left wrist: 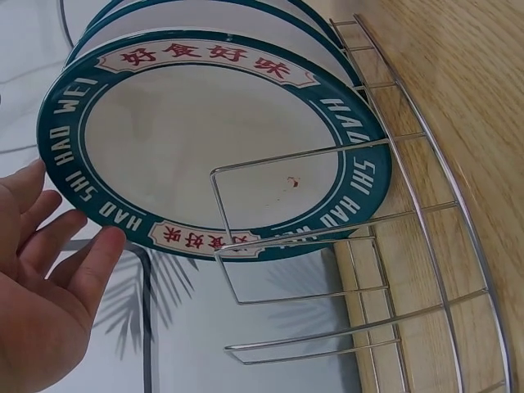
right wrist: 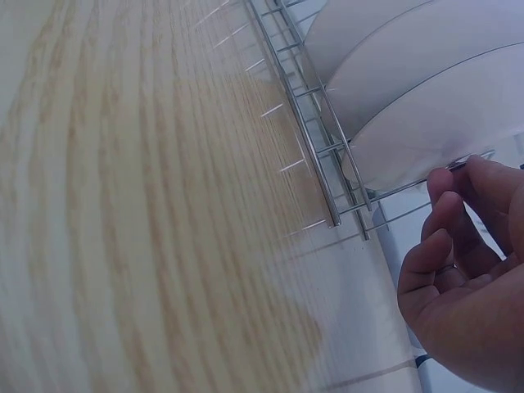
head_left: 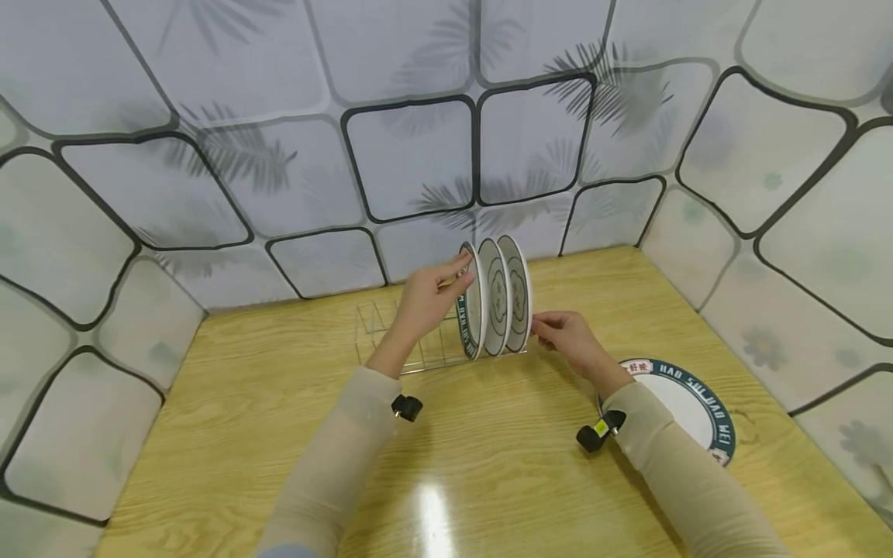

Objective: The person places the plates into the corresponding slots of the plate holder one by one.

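Note:
Three plates stand on edge in the right part of a wire dish rack (head_left: 424,364). The leftmost plate (left wrist: 213,131) has a white middle and a dark green rim with white letters and red characters. My left hand (head_left: 427,301) is at that plate's upper edge, its fingertips (left wrist: 110,241) touching the rim and its fingers loosely extended. At the rack's right end, my right hand (head_left: 568,337) pinches the end wire between thumb and forefinger, beside the rightmost plate (right wrist: 450,115). The middle plate (head_left: 497,298) leans between the other two.
Another green-rimmed plate (head_left: 687,403) lies flat on the wooden table (head_left: 481,465) at the right, partly covered by my right sleeve. Bare slots of the rack extend to the left of the plates. Patterned wall covering (head_left: 412,163) rises behind the table and along both sides.

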Available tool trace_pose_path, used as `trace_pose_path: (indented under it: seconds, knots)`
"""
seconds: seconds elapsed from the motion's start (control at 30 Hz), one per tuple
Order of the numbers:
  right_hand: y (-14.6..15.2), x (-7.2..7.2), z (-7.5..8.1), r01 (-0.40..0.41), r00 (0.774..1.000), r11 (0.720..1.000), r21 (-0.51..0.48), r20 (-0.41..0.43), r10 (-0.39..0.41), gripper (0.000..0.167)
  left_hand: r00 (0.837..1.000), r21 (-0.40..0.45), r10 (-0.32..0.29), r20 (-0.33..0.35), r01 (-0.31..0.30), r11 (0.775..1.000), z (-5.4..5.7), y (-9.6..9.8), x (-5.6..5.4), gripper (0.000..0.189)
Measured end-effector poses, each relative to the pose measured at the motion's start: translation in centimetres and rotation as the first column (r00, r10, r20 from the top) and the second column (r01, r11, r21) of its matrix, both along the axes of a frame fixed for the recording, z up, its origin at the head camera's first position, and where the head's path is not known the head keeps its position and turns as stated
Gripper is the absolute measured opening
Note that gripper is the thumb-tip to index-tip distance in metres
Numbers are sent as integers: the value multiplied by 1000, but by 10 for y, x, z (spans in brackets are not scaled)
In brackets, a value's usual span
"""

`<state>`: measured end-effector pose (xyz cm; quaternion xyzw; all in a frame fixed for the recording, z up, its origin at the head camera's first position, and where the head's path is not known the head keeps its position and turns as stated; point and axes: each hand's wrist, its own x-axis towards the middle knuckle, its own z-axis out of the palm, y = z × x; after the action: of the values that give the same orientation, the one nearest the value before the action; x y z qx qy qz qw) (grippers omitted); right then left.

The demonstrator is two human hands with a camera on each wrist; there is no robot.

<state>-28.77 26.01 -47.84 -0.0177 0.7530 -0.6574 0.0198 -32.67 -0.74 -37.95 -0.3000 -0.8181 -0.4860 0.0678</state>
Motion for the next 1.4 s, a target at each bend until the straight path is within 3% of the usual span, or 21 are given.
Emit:
trace_pose_path:
  seconds: [0.5,0.77,1.0,1.2,1.4]
  knots:
    - [-2,2,-1,-7,1000,1000,25,15,7,31,999,30,-19,29,18,999,-4,-13,7,46]
    - [-4,2,3,-9,1000,1000,30,7,8,31,998,24,32,60,-34,999,-6,-31,13,40]
    - [-4,2,6,-2,1000,999,41,0,2,31,994,24,76,79,-78,997,-8,-59,23,43]
    - [-4,4,7,4,1000,999,50,9,-5,32,978,16,179,109,-181,983,-11,-92,35,43]
    - [-3,5,6,0,1000,998,56,4,0,33,935,-12,330,132,-331,943,-16,-131,47,39]
